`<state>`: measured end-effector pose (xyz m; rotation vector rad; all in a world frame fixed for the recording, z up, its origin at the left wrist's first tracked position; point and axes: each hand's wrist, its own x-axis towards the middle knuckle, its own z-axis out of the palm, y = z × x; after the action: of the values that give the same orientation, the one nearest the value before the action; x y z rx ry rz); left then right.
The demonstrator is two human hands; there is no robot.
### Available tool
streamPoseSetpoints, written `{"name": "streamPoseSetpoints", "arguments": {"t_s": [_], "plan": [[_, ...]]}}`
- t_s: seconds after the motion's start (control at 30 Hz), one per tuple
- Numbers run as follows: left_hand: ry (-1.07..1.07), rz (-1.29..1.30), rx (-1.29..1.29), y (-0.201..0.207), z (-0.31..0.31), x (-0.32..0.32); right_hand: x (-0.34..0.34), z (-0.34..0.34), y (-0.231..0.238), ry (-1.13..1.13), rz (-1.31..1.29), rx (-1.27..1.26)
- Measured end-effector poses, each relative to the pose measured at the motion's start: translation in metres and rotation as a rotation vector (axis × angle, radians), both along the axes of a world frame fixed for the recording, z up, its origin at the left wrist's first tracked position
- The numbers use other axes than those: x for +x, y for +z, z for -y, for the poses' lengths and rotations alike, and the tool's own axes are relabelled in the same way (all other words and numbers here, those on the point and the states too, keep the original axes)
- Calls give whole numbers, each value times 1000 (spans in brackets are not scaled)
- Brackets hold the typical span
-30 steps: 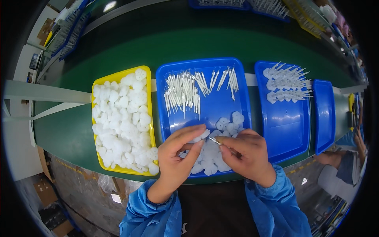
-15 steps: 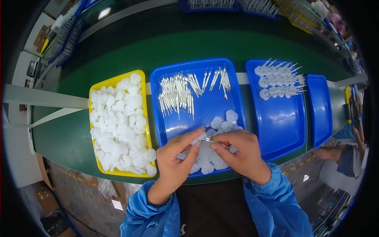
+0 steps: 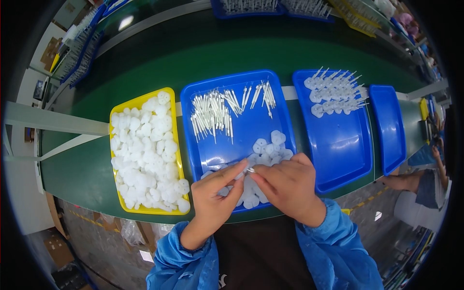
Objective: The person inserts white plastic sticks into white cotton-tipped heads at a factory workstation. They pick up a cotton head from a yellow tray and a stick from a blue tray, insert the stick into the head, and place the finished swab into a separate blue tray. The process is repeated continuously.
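Note:
Over the near edge of the middle blue tray point(image 3: 253, 123), both my hands work fingertip to fingertip. My left hand point(image 3: 209, 199) pinches a translucent white plastic disc, mostly covered by its fingers. From the closed fingers of my right hand point(image 3: 291, 187) pokes the shiny end of a thin rod point(image 3: 251, 170), right against the disc; whether it has entered the disc I cannot tell. Below and beyond the hands lie loose white discs point(image 3: 266, 152). At the tray's far side is a pile of thin white rods point(image 3: 211, 115) with metal ends.
Left stands a yellow tray point(image 3: 182, 166) heaped with white discs point(image 3: 142, 154). To the right, a blue tray point(image 3: 338, 145) bears rows of discs with rods through them point(image 3: 333, 94); beyond it is a narrower blue tray point(image 3: 391, 130). Another person's leg point(image 3: 403, 182) shows far right.
My right hand has turned over the rod and its fingers now hide most of it; before, more of its length showed. My left hand keeps its pinch. The view has shifted slightly.

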<state>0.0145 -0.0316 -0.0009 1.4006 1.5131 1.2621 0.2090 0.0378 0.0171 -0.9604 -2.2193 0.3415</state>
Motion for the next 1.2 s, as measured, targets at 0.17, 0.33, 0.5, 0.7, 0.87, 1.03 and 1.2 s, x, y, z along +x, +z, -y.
{"name": "streamPoseSetpoints", "arguments": {"t_s": [0.17, 0.33, 0.5, 0.7, 0.87, 1.03, 1.2], "plan": [[63, -93, 20, -2, 6, 5, -5, 10, 4, -74, 117, 116], [75, 77, -18, -5, 11, 7, -2, 2, 0, 32, -15, 8], [62, 156, -79, -2, 16, 8, 1, 0, 1, 81, -71, -90], [-2, 294, -82, 12, 6, 10, 1, 6, -5, -18, -139, 16], [-64, 171, -10, 13, 1, 5, 11, 2, -2, 60, -209, -60], [-76, -191, 169, 24, -8, -1, 21, 1, 4, 158, -127, 7], [-92, -201, 145, 27, -6, 1, 25, 1, 0, 156, -56, 108]]}}
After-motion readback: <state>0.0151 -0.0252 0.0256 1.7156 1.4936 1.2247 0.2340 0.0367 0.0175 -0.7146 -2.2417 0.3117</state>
